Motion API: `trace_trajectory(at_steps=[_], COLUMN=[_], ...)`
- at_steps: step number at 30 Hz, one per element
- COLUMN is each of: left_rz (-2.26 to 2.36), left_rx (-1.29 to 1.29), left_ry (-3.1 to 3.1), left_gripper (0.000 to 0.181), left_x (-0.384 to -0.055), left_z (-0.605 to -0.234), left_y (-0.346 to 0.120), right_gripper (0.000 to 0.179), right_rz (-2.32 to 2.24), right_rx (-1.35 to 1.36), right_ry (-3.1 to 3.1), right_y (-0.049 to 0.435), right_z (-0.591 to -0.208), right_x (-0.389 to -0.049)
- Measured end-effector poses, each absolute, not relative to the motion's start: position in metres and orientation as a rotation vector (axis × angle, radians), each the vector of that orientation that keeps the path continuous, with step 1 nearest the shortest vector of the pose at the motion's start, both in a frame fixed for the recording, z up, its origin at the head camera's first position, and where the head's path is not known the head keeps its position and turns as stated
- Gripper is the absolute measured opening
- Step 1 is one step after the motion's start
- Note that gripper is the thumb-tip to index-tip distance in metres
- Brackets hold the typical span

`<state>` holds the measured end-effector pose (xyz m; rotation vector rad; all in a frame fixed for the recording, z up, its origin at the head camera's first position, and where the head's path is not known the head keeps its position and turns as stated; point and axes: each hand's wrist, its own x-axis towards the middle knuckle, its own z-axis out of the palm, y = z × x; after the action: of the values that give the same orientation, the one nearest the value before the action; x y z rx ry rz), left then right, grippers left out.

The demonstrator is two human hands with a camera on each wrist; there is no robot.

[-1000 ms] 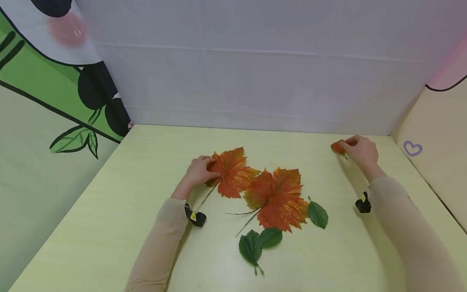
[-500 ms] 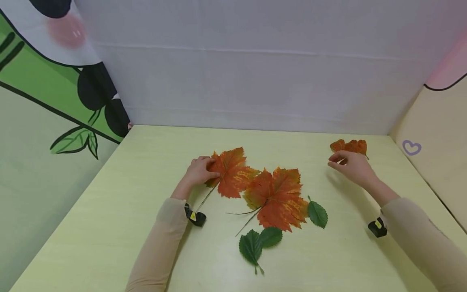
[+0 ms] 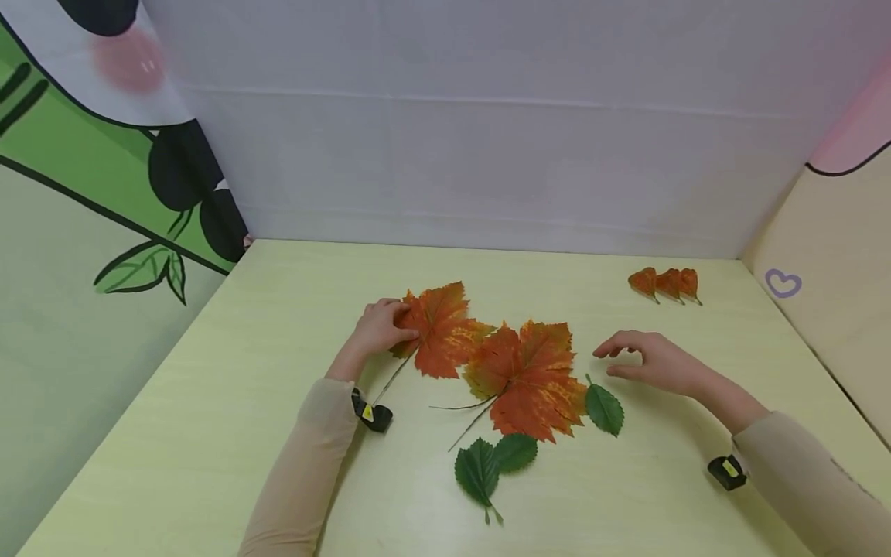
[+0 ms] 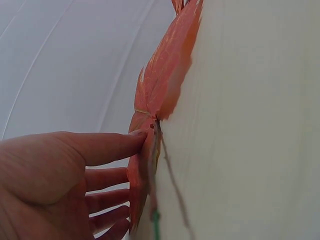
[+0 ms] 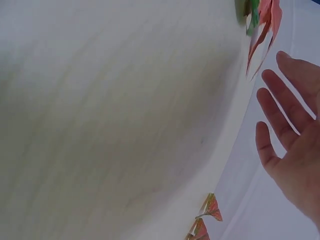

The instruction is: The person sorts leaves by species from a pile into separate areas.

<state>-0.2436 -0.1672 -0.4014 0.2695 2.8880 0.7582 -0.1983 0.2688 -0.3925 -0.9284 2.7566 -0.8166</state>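
My left hand [image 3: 381,325] rests on the left edge of an orange maple leaf [image 3: 448,329]. In the left wrist view its straight thumb [image 4: 112,148] touches the leaf near the stem, with the other fingertips at the leaf's edge. A second, larger maple leaf [image 3: 536,379] overlaps the first on the right. My right hand [image 3: 654,362] hovers over the table with loosely bent, parted fingers and nothing in them, just above a single green leaf [image 3: 605,410]. Three small orange leaves [image 3: 670,283] lie in an overlapping row at the back right.
Two green leaves, one darker [image 3: 478,470] and one partly behind it [image 3: 517,452], lie below the larger maple leaf. The pale yellow table [image 3: 209,433] meets a grey-white backdrop [image 3: 487,170] at the back. Printed side panels [image 3: 835,255] border it left and right.
My right hand let go of a small orange leaf at the back right and moved toward me and slightly left, uncovering the row of three. The left hand stayed in place.
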Motion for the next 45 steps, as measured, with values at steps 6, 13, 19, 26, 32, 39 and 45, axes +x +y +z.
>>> trace_trajectory(at_steps=[6, 13, 19, 26, 32, 39, 45], left_rz=[0.751, 0.749, 0.758, 0.755, 0.747, 0.757, 0.766], left_rx=[0.268, 0.266, 0.257, 0.264, 0.268, 0.269, 0.262], left_ry=[2.883, 2.889, 2.881, 2.883, 2.886, 2.883, 2.879], left_gripper=[0.059, 0.059, 0.059, 0.059, 0.059, 0.059, 0.059], left_x=[-0.243, -0.244, -0.244, -0.243, -0.244, -0.244, -0.243], left_z=[-0.401, -0.399, -0.399, -0.399, -0.4, -0.399, -0.398], left_y=[-0.167, -0.167, -0.167, -0.167, -0.167, -0.166, -0.166], right_gripper=[0.023, 0.029, 0.034, 0.028, 0.022, 0.017, 0.011], right_rz=[-0.673, -0.434, -0.322, -0.313, -0.335, -0.431, -0.552], right_rx=[-1.127, -1.4, -1.444, -1.446, -1.379, -1.19, -0.997], right_ry=[2.69, 2.735, 2.694, 2.723, 2.735, 2.71, 2.661], right_y=[0.259, 0.249, 0.246, 0.246, 0.251, 0.265, 0.287], right_z=[-0.393, -0.389, -0.391, -0.393, -0.39, -0.382, -0.376], right_x=[-0.187, -0.18, -0.174, -0.174, -0.176, -0.183, -0.191])
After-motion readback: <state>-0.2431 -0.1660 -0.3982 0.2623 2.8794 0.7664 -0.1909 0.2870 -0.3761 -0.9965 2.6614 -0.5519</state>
